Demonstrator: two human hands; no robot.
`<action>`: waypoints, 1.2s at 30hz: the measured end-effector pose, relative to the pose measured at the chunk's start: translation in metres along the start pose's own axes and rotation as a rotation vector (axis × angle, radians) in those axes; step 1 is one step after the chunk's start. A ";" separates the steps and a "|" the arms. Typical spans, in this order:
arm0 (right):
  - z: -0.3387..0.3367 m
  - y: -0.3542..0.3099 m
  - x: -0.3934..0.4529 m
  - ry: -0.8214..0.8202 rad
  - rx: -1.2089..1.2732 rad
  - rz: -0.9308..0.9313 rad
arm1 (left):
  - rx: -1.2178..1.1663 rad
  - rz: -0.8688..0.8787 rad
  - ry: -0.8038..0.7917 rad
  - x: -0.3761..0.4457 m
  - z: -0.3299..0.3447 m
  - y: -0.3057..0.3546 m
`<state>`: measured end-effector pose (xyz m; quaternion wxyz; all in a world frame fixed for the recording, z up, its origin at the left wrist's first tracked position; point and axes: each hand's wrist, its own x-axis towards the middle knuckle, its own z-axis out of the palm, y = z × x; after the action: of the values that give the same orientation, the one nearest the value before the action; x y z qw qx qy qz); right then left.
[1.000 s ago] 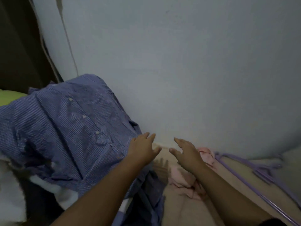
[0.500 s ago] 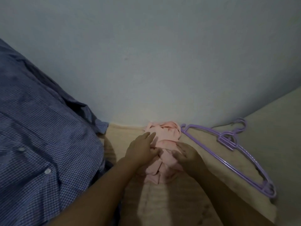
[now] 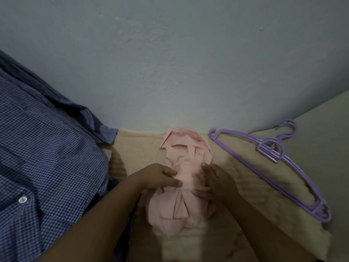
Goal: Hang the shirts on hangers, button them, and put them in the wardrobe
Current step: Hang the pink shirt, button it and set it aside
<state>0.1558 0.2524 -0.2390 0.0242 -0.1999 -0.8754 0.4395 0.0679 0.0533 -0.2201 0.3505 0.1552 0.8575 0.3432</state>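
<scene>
A pale blue-grey wall (image 3: pixel 188 63) fills the upper half of the view, seen from above by a camera on the person's head. Below it lies a cream, fuzzy blanket (image 3: pixel 245 178) that runs along the foot of the wall.

On the left, a large blue checked shirt (image 3: pixel 47 157) spreads across the side of the view, its cuff lying on the blanket's edge near the wall. One white button (image 3: pixel 22 200) shows on its front.

In the middle of the blanket lies a crumpled pink shirt (image 3: pixel 181 163), bunched into a long heap that starts at the wall and runs toward the person. To its right, apart from it, purple hangers (image 3: pixel 272 154) lie flat on the blanket, their hooks pointing toward the wall; more than one seems stacked together, though the number is unclear.

Both bare forearms reach in from the bottom edge. The left hand (image 3: pixel 158 178) holds the left side of the pink heap, its fingers curled into the cloth and gathering a fold. The right hand (image 3: pixel 217 180) grips the right side of the same heap, fingers bent round the fabric; it is slightly blurred, so the exact lie of its fingertips cannot be told.
</scene>
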 end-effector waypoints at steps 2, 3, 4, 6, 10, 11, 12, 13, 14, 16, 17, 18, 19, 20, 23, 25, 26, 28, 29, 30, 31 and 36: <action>-0.005 -0.004 -0.006 0.005 0.061 -0.034 | -0.041 -0.020 -0.065 -0.006 -0.006 0.002; -0.007 -0.005 -0.008 0.017 0.089 -0.046 | -0.054 -0.014 -0.043 -0.008 -0.008 0.003; -0.009 -0.006 -0.008 0.030 0.103 -0.058 | -0.057 0.003 0.010 -0.009 -0.009 0.003; -0.010 -0.008 -0.006 0.059 0.105 -0.081 | -0.063 0.041 0.139 -0.007 -0.011 0.005; -0.013 -0.014 0.006 0.106 0.051 -0.143 | -0.022 0.060 0.287 -0.005 -0.018 0.013; -0.013 -0.017 0.008 0.091 0.074 -0.113 | 0.006 0.069 0.280 -0.005 -0.021 0.016; -0.014 -0.021 0.009 0.045 0.104 -0.058 | 0.034 0.065 0.240 -0.006 -0.022 0.018; -0.013 -0.023 0.009 -0.041 0.132 -0.007 | 0.070 0.053 0.178 -0.008 -0.022 0.019; -0.013 -0.025 0.008 -0.141 0.137 0.025 | 0.105 0.050 0.103 -0.009 -0.021 0.017; -0.009 -0.021 0.001 -0.295 0.057 0.016 | 0.093 0.093 -0.025 -0.009 -0.020 0.006; -0.007 -0.017 -0.003 -0.320 0.000 -0.013 | 0.071 0.116 -0.054 -0.008 -0.018 -0.002; -0.006 -0.013 -0.005 -0.296 -0.043 -0.040 | 0.066 0.112 -0.072 -0.007 -0.016 -0.011; -0.007 -0.010 -0.006 -0.239 -0.057 -0.061 | 0.072 0.088 -0.079 -0.007 -0.015 -0.017; -0.009 -0.010 -0.007 -0.162 -0.045 -0.060 | 0.086 0.046 -0.069 -0.010 -0.013 -0.020; -0.026 -0.011 -0.006 0.083 0.008 0.016 | 0.025 -0.066 0.089 -0.015 -0.014 -0.018; -0.041 -0.010 -0.007 0.289 0.071 0.074 | -0.105 -0.040 0.231 -0.019 -0.019 -0.012; -0.049 -0.008 -0.009 0.384 0.130 0.110 | -0.133 -0.019 0.315 -0.021 -0.023 -0.009; -0.062 -0.010 -0.016 0.530 0.247 0.179 | -0.122 0.009 0.471 -0.027 -0.028 0.000; -0.067 -0.011 -0.019 0.572 0.264 0.198 | -0.106 0.021 0.537 -0.030 -0.029 0.004; -0.070 -0.012 -0.021 0.585 0.255 0.203 | -0.090 0.033 0.577 -0.035 -0.029 0.009; -0.070 -0.013 -0.024 0.578 0.235 0.198 | -0.069 0.042 0.585 -0.039 -0.029 0.013; -0.061 -0.014 -0.039 0.506 0.071 0.098 | -0.014 0.040 0.374 -0.057 -0.009 0.021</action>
<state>0.2006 0.2767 -0.1851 0.2279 -0.3445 -0.8149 0.4066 0.1022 0.0346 -0.1727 0.1790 0.1034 0.9021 0.3787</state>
